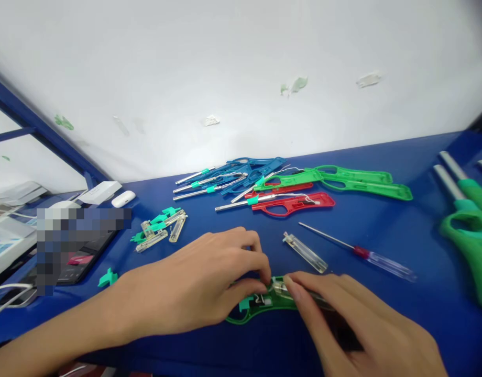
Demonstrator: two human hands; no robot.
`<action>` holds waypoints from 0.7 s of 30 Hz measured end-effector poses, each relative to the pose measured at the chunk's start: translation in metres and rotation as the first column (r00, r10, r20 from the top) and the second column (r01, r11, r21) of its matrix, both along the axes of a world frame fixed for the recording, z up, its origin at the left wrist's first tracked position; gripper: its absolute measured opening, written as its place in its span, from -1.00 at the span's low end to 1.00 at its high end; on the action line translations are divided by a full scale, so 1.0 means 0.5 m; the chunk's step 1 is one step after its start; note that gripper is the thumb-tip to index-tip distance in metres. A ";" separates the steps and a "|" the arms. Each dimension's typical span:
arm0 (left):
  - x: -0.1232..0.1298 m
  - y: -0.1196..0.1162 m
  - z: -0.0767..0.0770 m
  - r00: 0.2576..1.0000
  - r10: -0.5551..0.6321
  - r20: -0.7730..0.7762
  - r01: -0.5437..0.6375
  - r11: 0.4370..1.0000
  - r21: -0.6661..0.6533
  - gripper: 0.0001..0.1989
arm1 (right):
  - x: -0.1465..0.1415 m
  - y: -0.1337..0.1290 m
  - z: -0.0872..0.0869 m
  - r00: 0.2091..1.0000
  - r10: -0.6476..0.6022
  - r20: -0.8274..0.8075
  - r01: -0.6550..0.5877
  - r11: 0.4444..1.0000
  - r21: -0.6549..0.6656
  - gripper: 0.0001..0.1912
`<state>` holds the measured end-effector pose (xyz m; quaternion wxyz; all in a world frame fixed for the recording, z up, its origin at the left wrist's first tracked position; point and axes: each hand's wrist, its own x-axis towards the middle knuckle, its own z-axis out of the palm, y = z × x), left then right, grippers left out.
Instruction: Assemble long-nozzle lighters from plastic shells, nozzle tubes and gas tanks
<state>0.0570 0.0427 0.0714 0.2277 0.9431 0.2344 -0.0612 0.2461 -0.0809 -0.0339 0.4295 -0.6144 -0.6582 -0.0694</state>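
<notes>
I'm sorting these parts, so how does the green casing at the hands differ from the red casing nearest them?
The green casing is partly hidden by the left hand and right hand; the red casing lies clear of both. A metal rod juts from the red casing; none shows at the green casing. Both are open shells on the blue table.

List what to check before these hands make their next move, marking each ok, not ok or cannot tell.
1. Right hand holding the clear tank: ok, between thumb and fingers.
2. Green casing beneath the hands, open side up: ok.
3. Whole casing visible: not ok, fingers cover part.
4. Tank fully seated in casing: cannot tell, right hand hides it.
5. Left hand gripping something: cannot tell, fingertips are over the casing.
6. Screwdriver clear of both hands: ok, lying apart.
</notes>
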 end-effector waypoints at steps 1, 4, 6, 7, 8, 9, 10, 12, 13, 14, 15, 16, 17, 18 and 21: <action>0.004 0.001 0.001 1.000 0.000 -0.009 0.000 1.000 0.002 -0.89 | 0.003 0.001 -0.001 1.000 0.011 0.005 -0.011 1.000 0.012 -0.79; 0.015 0.000 0.002 1.000 -0.001 -0.019 0.002 0.999 0.036 -0.91 | 0.007 0.003 -0.004 1.000 0.020 0.008 -0.020 1.000 0.023 -0.83; 0.019 0.000 0.004 1.000 -0.009 -0.022 0.010 0.998 0.055 -0.91 | 0.005 0.003 -0.006 1.000 0.019 0.005 -0.019 0.999 0.026 -0.83; 0.021 0.000 0.004 1.000 -0.015 -0.022 0.017 0.998 0.058 -0.91 | 0.004 0.003 -0.006 1.000 0.018 0.006 -0.018 1.000 0.021 -0.83; 0.021 0.001 0.004 1.000 -0.020 -0.023 0.021 0.998 0.060 -0.91 | 0.002 0.003 -0.006 1.000 0.018 0.006 -0.018 1.000 0.020 -0.83; 0.021 0.001 0.005 0.999 -0.025 -0.023 0.026 0.998 0.062 -0.91 | 0.001 0.002 -0.006 1.000 0.016 0.004 -0.016 1.000 0.019 -0.84; 0.021 0.001 0.005 0.999 -0.032 -0.024 0.034 0.997 0.065 -0.90 | 0.000 0.002 -0.007 1.000 0.015 0.003 -0.016 1.000 0.014 -0.84; 0.020 0.002 0.004 0.998 -0.051 -0.036 0.054 0.995 0.080 -0.90 | -0.001 0.001 -0.007 1.000 0.018 0.005 -0.018 1.000 0.018 -0.85; 0.019 0.002 0.004 0.997 -0.061 -0.047 0.065 0.994 0.091 -0.89 | -0.001 0.001 -0.007 1.000 0.018 0.004 -0.018 1.000 0.021 -0.85; 0.019 0.002 0.003 0.996 -0.074 -0.058 0.080 0.991 0.104 -0.89 | -0.001 0.000 -0.007 1.000 0.016 0.004 -0.016 1.000 0.017 -0.85; 0.018 0.002 0.002 0.994 -0.085 -0.067 0.093 0.989 0.114 -0.90 | -0.001 0.000 -0.007 1.000 0.015 0.004 -0.015 1.000 0.012 -0.85; 0.018 0.002 0.001 0.993 -0.094 -0.072 0.102 0.988 0.118 -0.90 | -0.001 -0.001 -0.008 1.000 0.014 0.003 -0.014 1.000 0.013 -0.85; 0.017 0.003 0.000 0.993 -0.096 -0.073 0.104 0.988 0.114 -0.90 | 0.000 -0.002 -0.008 1.000 0.014 0.004 -0.014 1.000 0.014 -0.85; 0.017 0.004 -0.001 0.993 -0.095 -0.073 0.102 0.990 0.100 -0.90 | 0.001 -0.004 -0.008 1.000 0.015 0.004 -0.015 1.000 0.014 -0.85; 0.015 0.010 0.000 0.996 -0.069 -0.050 0.071 0.997 0.028 -0.89 | 0.002 -0.005 -0.008 1.000 0.014 -0.003 -0.014 1.000 0.017 -0.86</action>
